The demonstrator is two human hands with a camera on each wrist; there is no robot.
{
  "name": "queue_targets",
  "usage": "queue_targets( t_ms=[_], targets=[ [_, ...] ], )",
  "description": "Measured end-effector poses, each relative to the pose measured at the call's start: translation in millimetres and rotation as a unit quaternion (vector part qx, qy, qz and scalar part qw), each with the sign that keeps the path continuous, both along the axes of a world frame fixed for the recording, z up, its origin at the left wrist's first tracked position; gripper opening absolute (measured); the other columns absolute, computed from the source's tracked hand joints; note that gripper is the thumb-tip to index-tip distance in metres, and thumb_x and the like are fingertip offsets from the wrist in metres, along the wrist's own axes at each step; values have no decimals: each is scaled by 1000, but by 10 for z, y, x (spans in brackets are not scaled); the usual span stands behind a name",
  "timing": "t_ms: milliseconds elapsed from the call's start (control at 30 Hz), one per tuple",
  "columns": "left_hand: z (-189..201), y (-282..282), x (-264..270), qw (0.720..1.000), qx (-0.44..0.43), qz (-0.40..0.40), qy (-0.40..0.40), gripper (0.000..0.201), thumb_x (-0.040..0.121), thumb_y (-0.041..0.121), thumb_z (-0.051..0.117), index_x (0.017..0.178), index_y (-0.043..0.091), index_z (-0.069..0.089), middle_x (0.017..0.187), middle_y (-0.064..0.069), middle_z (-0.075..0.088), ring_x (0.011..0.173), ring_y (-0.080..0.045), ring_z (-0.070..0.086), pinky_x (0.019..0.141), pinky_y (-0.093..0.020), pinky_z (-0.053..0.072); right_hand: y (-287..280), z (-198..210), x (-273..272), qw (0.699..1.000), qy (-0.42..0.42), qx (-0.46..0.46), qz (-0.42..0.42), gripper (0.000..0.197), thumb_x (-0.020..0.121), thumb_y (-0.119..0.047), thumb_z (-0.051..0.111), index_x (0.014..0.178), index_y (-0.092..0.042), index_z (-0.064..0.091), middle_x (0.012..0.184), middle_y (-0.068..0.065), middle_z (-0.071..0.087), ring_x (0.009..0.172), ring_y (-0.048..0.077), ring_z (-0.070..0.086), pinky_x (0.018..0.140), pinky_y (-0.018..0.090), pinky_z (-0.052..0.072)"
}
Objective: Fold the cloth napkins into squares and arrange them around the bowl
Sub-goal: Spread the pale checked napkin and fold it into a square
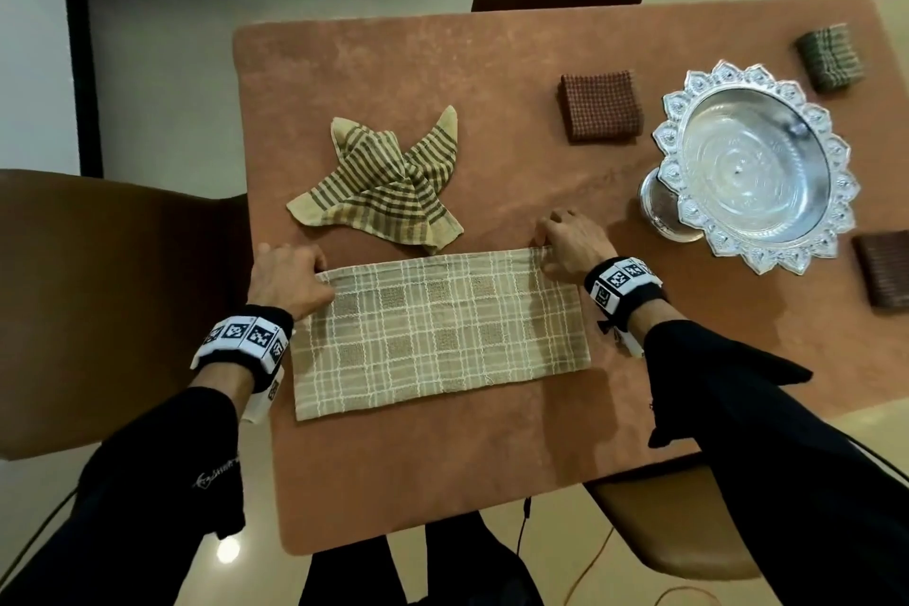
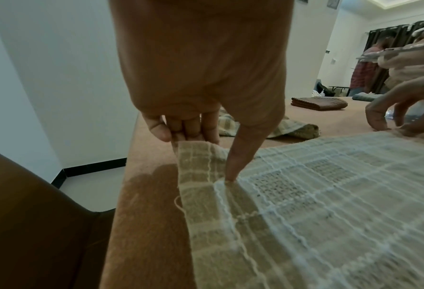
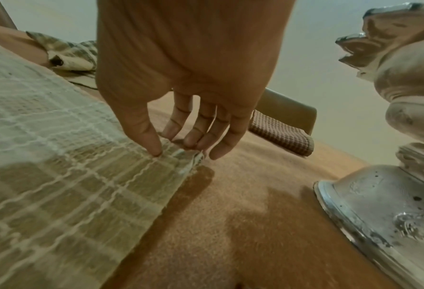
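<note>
1. My left hand (image 1: 290,278) pinches the far left corner of the beige plaid napkin (image 1: 438,335): fingers curled under the edge, thumb pressing down on top.
2. That napkin lies flat on the worktop (image 1: 442,64) as a long rectangle stretched between my 2 hands.
3. Just beyond its far edge sits the striped napkin (image 1: 381,180), crumpled and unfolded.
4. My right hand (image 1: 570,244) takes the far right corner, thumb on top of the cloth, fingertips at the edge, fingers only lightly bent.
5. Further right, the red checked napkin (image 1: 601,104) lies as a folded square beside the silver bowl (image 1: 752,162).
6. Past the bowl is the green folded napkin (image 1: 830,58) at the far corner, and the dark brown folded napkin (image 1: 883,268) sits by the bowl's near right side.
</note>
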State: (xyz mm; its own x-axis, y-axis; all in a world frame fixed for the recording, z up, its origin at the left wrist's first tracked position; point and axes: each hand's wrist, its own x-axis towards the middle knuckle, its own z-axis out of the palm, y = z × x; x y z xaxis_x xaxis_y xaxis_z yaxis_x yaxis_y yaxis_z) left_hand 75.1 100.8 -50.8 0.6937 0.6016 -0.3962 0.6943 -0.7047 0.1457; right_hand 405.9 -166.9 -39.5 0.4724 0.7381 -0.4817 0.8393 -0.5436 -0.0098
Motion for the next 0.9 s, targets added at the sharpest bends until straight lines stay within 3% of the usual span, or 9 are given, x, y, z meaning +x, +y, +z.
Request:
queue_targets(
  t_ms=[100,233,300,467,600,733,800,900],
  targets=[
    [-15,44,-35,999,-36,19,7,20,71,30,71,90,25,74,86,-2,72,87,-27,64,85,-40,51,4,4,-6,1000,-13,1,-3,36,80,-21,75,112,-18,60,111,4,58,83,25,54,79,38,48],
    [34,3,-117,995,-73,36,-50,14,69,18,74,81,26,73,83,0,69,86,-25,63,76,-40,55,19,-33,3,1000,-15,-16,-4,30,81,-21,71,109,-22,61,88,-1,69,80,24,57,99,43,46],
    [80,-22,-180,992,-79,36,-92,15,70,14,75,81,24,73,85,1,70,84,-24,62,77,-40,55,30,-17,12,1000,-3,-18,-6,24,82,-23,75,102,-25,62,87,-1,71,85,24,62,103,44,44],
    [138,-81,-419,979,-95,8,-182,20,69,5,74,79,23,71,81,8,68,76,-18,64,72,-40,56,-175,112,46,997,0,72,-14,17,73,-21,84,86,-23,75,86,2,77,88,29,70,94,45,48],
    [278,-310,-655,971,-78,-62,-219,21,66,-1,72,77,15,65,79,3,63,71,-20,58,67,-40,52,-607,255,-152,986,-3,166,6,23,66,-15,88,78,-21,70,74,2,72,74,30,66,79,41,45],
    [299,-630,-931,963,-81,-141,-216,11,66,13,53,74,15,60,77,1,57,73,-22,55,66,-36,44,-1103,237,-489,985,13,171,27,27,63,-12,88,75,-22,66,74,1,68,70,30,63,75,42,47],
    [241,-772,-1066,964,-94,-139,-208,14,65,5,60,74,16,59,78,1,57,73,-22,55,67,-32,42,-1303,169,-666,985,25,165,37,28,62,-10,86,73,-23,64,73,1,67,68,30,63,70,39,42],
    [167,-972,-1224,967,-104,-134,-192,35,59,-10,71,75,18,57,79,2,57,72,-21,54,68,-31,43,-1520,62,-839,985,39,166,28,27,65,-11,87,74,-23,65,75,1,68,68,29,63,68,37,37]
  ],
)
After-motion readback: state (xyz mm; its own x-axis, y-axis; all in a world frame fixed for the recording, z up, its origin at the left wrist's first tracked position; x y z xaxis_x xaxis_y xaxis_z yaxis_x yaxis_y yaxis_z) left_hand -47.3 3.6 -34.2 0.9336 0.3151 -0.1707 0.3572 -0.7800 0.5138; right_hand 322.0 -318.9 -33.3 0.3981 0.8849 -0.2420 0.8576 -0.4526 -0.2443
